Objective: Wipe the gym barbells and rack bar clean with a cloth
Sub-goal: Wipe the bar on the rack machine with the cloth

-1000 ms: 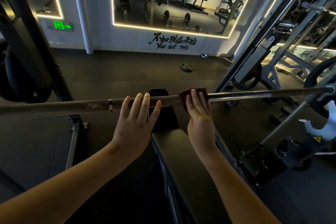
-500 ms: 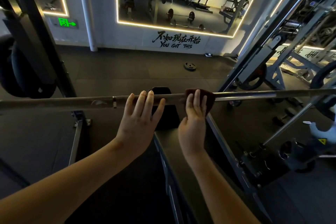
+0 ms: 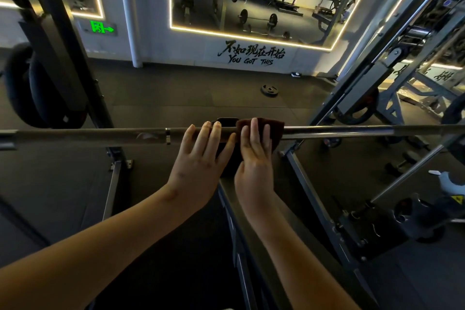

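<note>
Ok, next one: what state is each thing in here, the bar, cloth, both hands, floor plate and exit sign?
bar: horizontal, both hands on it.
cloth: draped over the bar under the right hand.
left hand: bare, fingers resting over the bar.
right hand: straight fingers pressing the cloth onto the bar.
weight plate: lying flat on the floor.
exit sign: lit green.

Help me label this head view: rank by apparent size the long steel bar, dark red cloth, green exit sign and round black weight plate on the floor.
1. long steel bar
2. dark red cloth
3. green exit sign
4. round black weight plate
Sign, plate distant: real sizes unsure.
</note>
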